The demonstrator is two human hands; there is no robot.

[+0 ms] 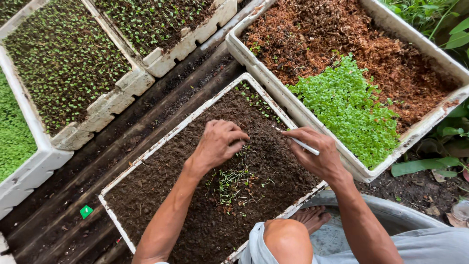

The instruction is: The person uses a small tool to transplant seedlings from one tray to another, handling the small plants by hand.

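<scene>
**Fingers in the seedling tray**

My left hand (218, 143) rests on the dark soil of the white foam tray (188, 123) in front of me, fingers curled narrow with the tips pressed down into the dirt; whether they pinch a sprout I cannot tell. My right hand (315, 152) hovers at 3 o'clock from the left, closed around a thin white stick (299, 143) whose tip points toward 9 o'clock, at the gap between the 2 hands.

The tray is a long rectangle set on a slant, filled nearly to the rim with moist, crumbly, almost black soil. A loose heap of pulled seedlings (233, 185), pale stems and tiny green leaves, lies on the soil at 6 o'clock from my left hand. A few planted sprouts (254, 100) stand in rows at the tray's far corner, at 12 o'clock.

At 2 o'clock sits a larger white box (288, 100) of reddish-brown coir, touching my tray's edge, with a dense bright green patch of sprouts (349, 110) in its near half. At 10 o'clock lie 2 more foam trays (124, 90) of dark soil dotted with small sprouts, and at 9 o'clock another with a thick green carpet (14, 137).

Everything stands on dark, damp wooden planks (97, 166), where a small green scrap (86, 211) lies. My bare knee (287, 239) and foot (312, 216) show at 6 o'clock beside a grey basin (391, 210). Leafy plants (439, 19) edge the scene at 3 o'clock.
</scene>
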